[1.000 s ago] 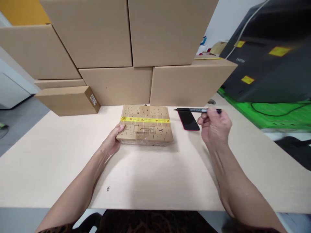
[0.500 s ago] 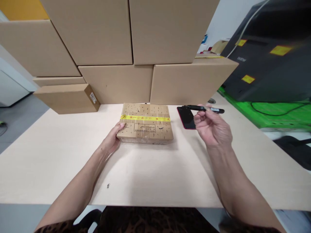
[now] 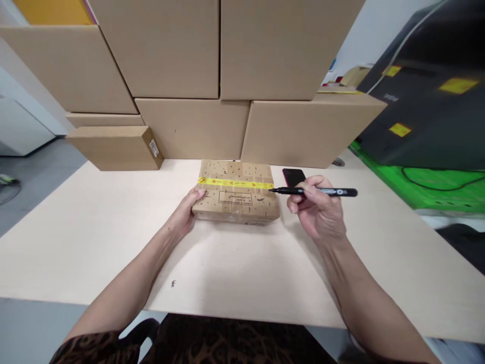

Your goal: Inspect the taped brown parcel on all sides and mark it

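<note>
A flat cardboard box [image 3: 238, 207] with many small dark marks and a strip of yellow tape [image 3: 242, 184] lies on the pale table. My left hand [image 3: 187, 211] grips its left side, thumb on the top edge and the other fingers mostly hidden. Between the fingers and thumb of my right hand [image 3: 318, 207] is a black marker [image 3: 329, 192], uncapped and almost level. Its tip points left, at the box's right edge; whether it touches is unclear. Behind that hand lies a dark phone [image 3: 293, 177] with a red edge, partly covered.
Large cartons [image 3: 197, 129] are stacked along the table's back. A smaller carton [image 3: 121, 149] stands at the back left. To the right are a dark machine [image 3: 428, 111] with yellow labels and a green surface [image 3: 417, 189]. A small black mark [image 3: 173, 283] is near the front edge.
My right hand has moved left and slightly down with the marker, bringing its tip from over the phone to the box's right edge. My left hand still holds the box. The view has shifted slightly.
</note>
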### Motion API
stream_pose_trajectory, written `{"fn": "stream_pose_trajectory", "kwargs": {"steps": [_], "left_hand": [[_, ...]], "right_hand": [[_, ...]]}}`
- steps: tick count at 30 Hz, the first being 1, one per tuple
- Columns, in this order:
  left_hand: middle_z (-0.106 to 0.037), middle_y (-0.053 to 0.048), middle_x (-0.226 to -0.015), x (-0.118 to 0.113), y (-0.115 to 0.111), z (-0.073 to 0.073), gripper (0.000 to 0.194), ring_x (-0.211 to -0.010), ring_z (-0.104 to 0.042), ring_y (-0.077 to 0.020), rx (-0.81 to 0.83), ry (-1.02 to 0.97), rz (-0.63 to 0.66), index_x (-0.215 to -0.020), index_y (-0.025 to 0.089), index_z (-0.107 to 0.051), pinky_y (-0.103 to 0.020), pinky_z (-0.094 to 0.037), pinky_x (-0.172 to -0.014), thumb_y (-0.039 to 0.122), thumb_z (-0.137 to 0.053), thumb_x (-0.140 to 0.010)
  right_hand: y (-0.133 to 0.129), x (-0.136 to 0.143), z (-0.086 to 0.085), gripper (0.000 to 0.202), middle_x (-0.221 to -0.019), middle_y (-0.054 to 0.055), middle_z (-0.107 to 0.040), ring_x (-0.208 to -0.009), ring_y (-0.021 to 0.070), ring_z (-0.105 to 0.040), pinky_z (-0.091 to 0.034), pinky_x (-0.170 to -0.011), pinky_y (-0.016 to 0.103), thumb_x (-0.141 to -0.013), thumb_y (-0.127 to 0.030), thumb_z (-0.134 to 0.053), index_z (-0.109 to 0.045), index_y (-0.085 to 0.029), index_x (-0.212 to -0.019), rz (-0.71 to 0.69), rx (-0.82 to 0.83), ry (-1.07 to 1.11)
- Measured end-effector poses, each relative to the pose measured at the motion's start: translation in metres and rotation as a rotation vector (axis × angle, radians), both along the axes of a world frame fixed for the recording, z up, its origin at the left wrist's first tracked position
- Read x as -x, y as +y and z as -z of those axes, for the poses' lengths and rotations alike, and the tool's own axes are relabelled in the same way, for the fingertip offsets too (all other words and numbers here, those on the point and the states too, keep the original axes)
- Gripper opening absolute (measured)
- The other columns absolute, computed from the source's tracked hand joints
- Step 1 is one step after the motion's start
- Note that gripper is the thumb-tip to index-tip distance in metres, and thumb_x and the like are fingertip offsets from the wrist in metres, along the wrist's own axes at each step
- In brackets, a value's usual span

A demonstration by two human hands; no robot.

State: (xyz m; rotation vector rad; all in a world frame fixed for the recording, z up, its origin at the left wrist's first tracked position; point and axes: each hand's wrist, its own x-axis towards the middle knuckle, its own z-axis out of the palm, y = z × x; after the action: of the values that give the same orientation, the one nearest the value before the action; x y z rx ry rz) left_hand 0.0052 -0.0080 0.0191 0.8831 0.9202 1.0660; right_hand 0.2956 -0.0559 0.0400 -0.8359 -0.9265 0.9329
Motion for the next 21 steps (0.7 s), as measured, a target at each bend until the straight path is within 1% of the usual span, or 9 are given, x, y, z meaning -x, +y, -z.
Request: {"fn": "stream_pose_trajectory", "kwargs": {"steps": [3, 5, 7, 9, 12, 15, 17, 19, 21], "left_hand": [[-0.084, -0.013, -0.123, -0.004, -0.003, 0.0, 0.066, -0.132, -0.071, -0.0408, -0.017, -0.018, -0.006, -0.119, 0.017, -0.078, -0.046, -0.06, -0.109, 0.054, -0.094, -0.066], [-0.083, -0.014, -0.127, -0.005, -0.004, 0.001, 0.068, -0.133, -0.071, -0.0406, -0.018, -0.031, -0.008, -0.121, 0.017, -0.076, -0.046, -0.06, -0.109, 0.054, -0.095, -0.066], [-0.082, -0.014, -0.13, -0.006, -0.004, 0.002, 0.07, -0.131, -0.072, -0.0405, -0.013, -0.041, -0.012, -0.123, 0.017, -0.074, -0.047, -0.059, -0.11, 0.053, -0.095, -0.066], [-0.082, -0.014, -0.13, -0.007, -0.005, 0.004, 0.073, -0.13, -0.073, -0.0403, -0.009, -0.043, -0.021, -0.124, 0.017, -0.073, -0.048, -0.058, -0.11, 0.053, -0.096, -0.066], [-0.081, -0.014, -0.133, -0.008, -0.006, 0.004, 0.077, -0.132, -0.072, -0.0393, -0.003, -0.037, -0.038, -0.128, 0.016, -0.071, -0.047, -0.056, -0.113, 0.053, -0.097, -0.065], [-0.079, -0.015, -0.135, -0.009, -0.009, 0.003, 0.081, -0.136, -0.069, -0.0371, 0.013, -0.028, -0.053, -0.133, 0.015, -0.069, -0.045, -0.053, -0.117, 0.05, -0.097, -0.066], [-0.08, -0.015, -0.134, -0.009, -0.01, 0.002, 0.084, -0.138, -0.068, -0.0365, 0.014, -0.028, -0.05, -0.136, 0.014, -0.068, -0.044, -0.051, -0.119, 0.049, -0.098, -0.066], [-0.08, -0.015, -0.133, -0.009, -0.01, 0.003, 0.087, -0.139, -0.068, -0.0365, 0.013, -0.027, -0.05, -0.14, 0.014, -0.067, -0.045, -0.05, -0.12, 0.048, -0.098, -0.066], [-0.08, -0.015, -0.133, -0.008, -0.009, 0.005, 0.089, -0.139, -0.068, -0.0363, 0.02, -0.022, -0.06, -0.143, 0.015, -0.066, -0.046, -0.049, -0.121, 0.046, -0.098, -0.066]], "right_hand": [[-0.005, 0.012, -0.002, 0.033, -0.064, -0.004, -0.072, -0.044, 0.012, -0.061, -0.048, -0.042, 0.025, -0.079, -0.052, -0.09, -0.075, -0.024, -0.091, -0.065, 0.012, -0.119], [-0.005, 0.02, -0.004, 0.035, -0.066, -0.001, -0.075, -0.045, 0.0122, -0.062, -0.048, -0.043, 0.026, -0.08, -0.054, -0.09, -0.078, -0.022, -0.09, -0.099, 0.046, -0.209], [-0.004, 0.026, -0.006, 0.035, -0.063, -0.003, -0.071, -0.045, 0.011, -0.059, -0.046, -0.044, 0.025, -0.076, -0.051, -0.093, -0.075, -0.022, -0.085, -0.095, 0.053, -0.284], [-0.002, 0.031, -0.01, 0.035, -0.057, -0.007, -0.063, -0.044, 0.0092, -0.053, -0.044, -0.045, 0.024, -0.075, -0.047, -0.094, -0.07, -0.022, -0.08, -0.067, 0.025, -0.343], [-0.001, 0.037, -0.021, 0.033, -0.053, -0.008, -0.055, -0.044, 0.0081, -0.045, -0.04, -0.045, 0.023, -0.081, -0.045, -0.088, -0.065, -0.024, -0.073, -0.045, -0.02, -0.445], [-0.001, 0.042, -0.032, 0.031, -0.057, -0.005, -0.057, -0.049, 0.0099, -0.048, -0.041, -0.047, 0.025, -0.086, -0.045, -0.081, -0.064, -0.025, -0.069, 0.038, -0.062, -0.539], [0.0, 0.045, -0.036, 0.028, -0.063, -0.004, -0.06, -0.053, 0.0115, -0.052, -0.044, -0.05, 0.026, -0.087, -0.044, -0.077, -0.065, -0.026, -0.07, 0.106, -0.092, -0.587], [0.003, 0.048, -0.035, 0.027, -0.063, -0.003, -0.06, -0.055, 0.0122, -0.052, -0.043, -0.051, 0.027, -0.088, -0.043, -0.074, -0.064, -0.026, -0.069, 0.087, -0.086, -0.655], [0.007, 0.05, -0.032, 0.029, -0.059, -0.004, -0.057, -0.054, 0.0118, -0.049, -0.04, -0.051, 0.026, -0.088, -0.042, -0.072, -0.061, -0.025, -0.067, 0.014, -0.04, -0.717]]}}
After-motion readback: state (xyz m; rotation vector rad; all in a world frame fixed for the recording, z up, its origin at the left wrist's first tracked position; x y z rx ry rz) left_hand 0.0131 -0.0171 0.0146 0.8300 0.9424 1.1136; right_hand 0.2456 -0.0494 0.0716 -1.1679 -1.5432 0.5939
